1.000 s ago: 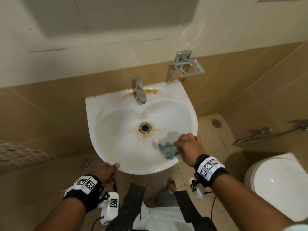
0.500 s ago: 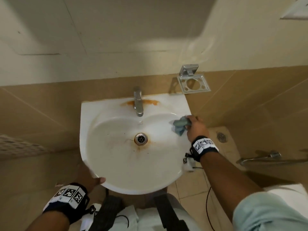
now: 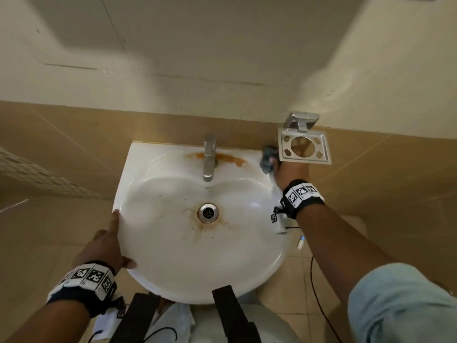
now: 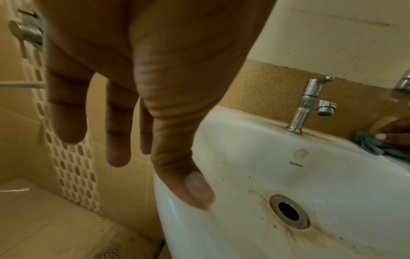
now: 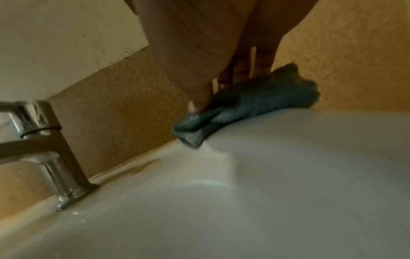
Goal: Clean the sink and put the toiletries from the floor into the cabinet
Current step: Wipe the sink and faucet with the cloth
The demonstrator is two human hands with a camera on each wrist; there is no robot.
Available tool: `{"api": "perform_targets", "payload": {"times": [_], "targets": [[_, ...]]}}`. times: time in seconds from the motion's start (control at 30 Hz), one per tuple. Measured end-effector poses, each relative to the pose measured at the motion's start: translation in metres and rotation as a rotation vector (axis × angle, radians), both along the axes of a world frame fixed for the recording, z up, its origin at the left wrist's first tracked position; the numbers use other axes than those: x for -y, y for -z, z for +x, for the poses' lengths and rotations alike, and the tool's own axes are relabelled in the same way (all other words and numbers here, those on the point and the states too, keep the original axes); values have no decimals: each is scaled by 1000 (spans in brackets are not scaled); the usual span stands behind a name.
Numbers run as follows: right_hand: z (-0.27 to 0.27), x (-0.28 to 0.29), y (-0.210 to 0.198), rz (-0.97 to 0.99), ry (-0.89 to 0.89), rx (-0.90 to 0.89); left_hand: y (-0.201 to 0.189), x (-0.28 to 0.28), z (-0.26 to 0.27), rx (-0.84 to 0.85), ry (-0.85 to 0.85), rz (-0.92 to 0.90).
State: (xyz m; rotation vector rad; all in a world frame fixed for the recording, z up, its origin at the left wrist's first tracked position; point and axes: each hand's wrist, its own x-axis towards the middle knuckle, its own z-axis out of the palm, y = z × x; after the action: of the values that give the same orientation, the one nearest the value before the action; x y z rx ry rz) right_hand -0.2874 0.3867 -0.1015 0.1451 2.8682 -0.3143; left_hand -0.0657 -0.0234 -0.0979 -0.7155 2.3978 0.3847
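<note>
The right hand (image 3: 288, 173), pinching the grey cloth (image 3: 268, 158), has slid from the sink's (image 3: 188, 263) 3 o'clock rim to its 1 o'clock corner beside the metal holder (image 3: 304, 146). The left hand (image 3: 103, 246), fingers relaxed straight, stays at the 8 o'clock rim. Rust stains ring the tap (image 3: 209, 157) and drain (image 3: 208, 212); tan tiles line the wall.

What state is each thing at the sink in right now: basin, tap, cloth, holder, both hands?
sink: rust stains around the drain and behind the tap
tap: no water running
cloth: bunched, pressed on the back right rim
wall holder: empty
left hand: fingers straight, resting on the left rim
right hand: gripping the cloth
</note>
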Motion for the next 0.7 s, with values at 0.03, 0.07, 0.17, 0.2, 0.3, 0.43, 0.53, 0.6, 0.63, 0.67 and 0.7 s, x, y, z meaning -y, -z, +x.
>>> {"api": "perform_targets", "payload": {"times": [0.03,0.07,0.17,0.2,0.3,0.43,0.53,0.6,0.63,0.67,0.7], "targets": [[3,-2,-1,-40,-1,-18,-1,-2,0,0,-9,1],[5,-5,1,-81,-17,-39,0,-2,1,-3,-15,-3],[6,-9,-2,-157,28,-103,0,-3,4,-8,-24,-19],[3,-8,-3,-119,-3,-111,0,-3,5,-9,-29,-24],[-2,1,-6,-125,54,-101,-1,-4,3,1,-34,-33],[-6,38,2,-161,111,-83,1,-3,4,-1,-27,-50],[-11,88,5,-312,-26,-97,0,-3,3,9,-14,-69],[-16,114,7,-315,-79,-97,-1,-4,4,3,-6,-69],[-17,121,9,-338,-82,-92,0,-3,5,0,-3,-67],[-18,124,13,-343,-97,-111,0,-2,4,-1,1,-67],[-15,124,16,-320,-138,-117,0,-2,5,5,2,-64]]}}
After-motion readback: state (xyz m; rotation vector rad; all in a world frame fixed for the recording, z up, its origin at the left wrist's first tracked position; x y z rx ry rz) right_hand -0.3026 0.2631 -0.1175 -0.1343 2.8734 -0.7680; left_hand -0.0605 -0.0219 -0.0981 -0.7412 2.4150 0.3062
